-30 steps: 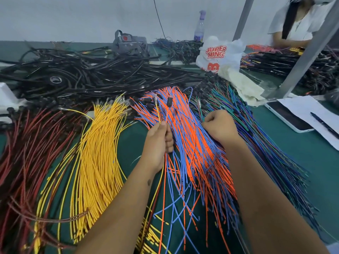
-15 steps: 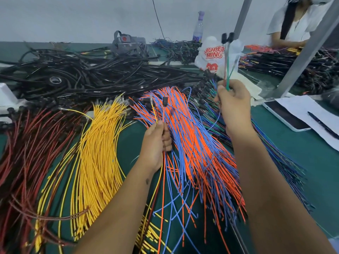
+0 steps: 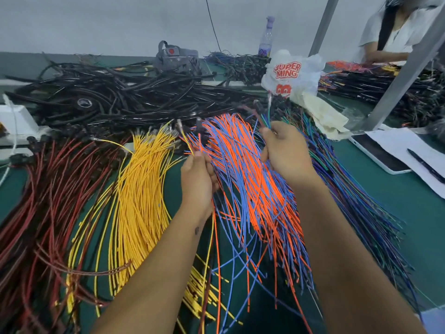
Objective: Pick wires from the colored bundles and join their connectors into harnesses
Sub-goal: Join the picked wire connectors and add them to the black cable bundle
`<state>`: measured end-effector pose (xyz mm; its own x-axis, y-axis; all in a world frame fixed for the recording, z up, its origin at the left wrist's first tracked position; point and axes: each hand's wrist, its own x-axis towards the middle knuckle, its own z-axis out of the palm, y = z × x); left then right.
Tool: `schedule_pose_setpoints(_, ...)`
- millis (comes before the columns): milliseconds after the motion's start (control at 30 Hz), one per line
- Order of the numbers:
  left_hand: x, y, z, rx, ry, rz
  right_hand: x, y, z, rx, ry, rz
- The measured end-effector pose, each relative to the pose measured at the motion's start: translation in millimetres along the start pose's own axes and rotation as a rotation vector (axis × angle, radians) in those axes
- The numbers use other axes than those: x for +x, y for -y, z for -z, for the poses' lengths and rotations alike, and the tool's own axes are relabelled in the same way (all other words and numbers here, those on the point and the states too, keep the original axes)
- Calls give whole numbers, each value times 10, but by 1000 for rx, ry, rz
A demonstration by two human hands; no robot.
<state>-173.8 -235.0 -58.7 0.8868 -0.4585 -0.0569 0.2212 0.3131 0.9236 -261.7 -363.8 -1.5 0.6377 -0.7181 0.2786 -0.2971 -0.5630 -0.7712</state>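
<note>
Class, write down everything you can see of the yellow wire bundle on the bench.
The yellow wire bundle is a thick sheaf of thin, plastic-looking insulated wires lying loose on the green bench. It fans from small metal-looking terminals at its far end toward the viewer, curving left. It sits between the red and dark wires and the orange and blue bundle. Stray yellow strands pass under the left forearm. The left hand holds a few wires, one of them yellow.
</note>
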Motion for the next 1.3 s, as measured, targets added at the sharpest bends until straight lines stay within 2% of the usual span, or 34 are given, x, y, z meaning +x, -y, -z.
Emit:
schedule_pose_setpoints(67,46,-160,74,-25,-27,4,-19,64,-59,-213,75,-4)
schedule_pose_setpoints(100,85,-251,131,-13,-29,21,-30,125,-118,-200,129,-31)
schedule_pose_setpoints(133,125,-341,197,21,-22,40,-50,203,-200,-82,185,-76)
schedule_pose_setpoints(233,220,-547,463,217,-6,49,-155,504,-481,633,350,-321)
schedule_pose_setpoints(300,263,-622,650,269,-30,48,-229,702,-680,1002,509,-452)
schedule_pose_setpoints(400,331,-696,855,234,-77,72,-347,956,-1041,1149,726,-453)
schedule_pose_setpoints(467,353,-715,930,72,-66,94,-406,1067,-1266,1167,768,-389)
schedule_pose_setpoints(533,345,-668,986,-77,-66,116,-421,1058,-1422,1146,718,-290)
schedule_pose_setpoints(633,327,-492,1079,41,-175,88,-387,838,-1563,1017,559,-193)
schedule_pose_setpoints(733,369,-367,1121,118,-208,21,-399,591,-1659,912,456,-260)
schedule_pose_setpoints(900,357,-266,1149,188,-135,-103,-426,416,-1727,1024,336,-274)
schedule_pose_setpoints(1100,268,-299,1125,158,-10,-124,-494,432,-1743,926,289,-191)
schedule_pose_setpoints(1200,210,-320,1085,130,-4,-95,-499,450,-1718,864,184,-106)
schedule_pose_setpoints(1300,183,-327,1063,122,29,-76,-484,455,-1695,813,119,-103)
